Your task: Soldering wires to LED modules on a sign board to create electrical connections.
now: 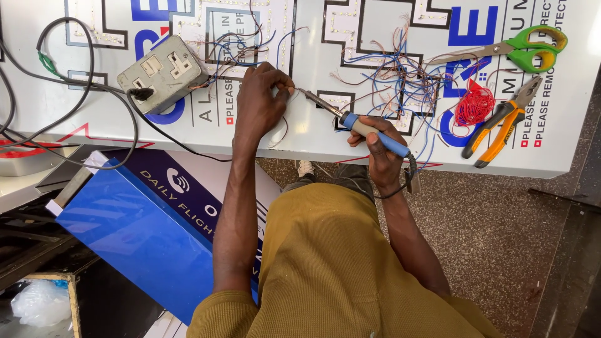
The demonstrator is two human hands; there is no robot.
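Note:
My right hand (380,149) grips a soldering iron (350,123) by its blue and beige handle, with the metal tip pointing left toward my left hand. My left hand (261,100) rests on the white sign panel (313,128) with fingers pinched on thin wires near the iron's tip. Tangled blue, red and brown wires (400,81) run across the panel between rows of small lights.
A grey double socket box (164,72) with a black plug and cables sits at the left. Green-handled scissors (523,49), orange-handled pliers (501,125) and a red wire bundle (474,105) lie at the right. A blue sign box (134,235) stands below the panel's near edge.

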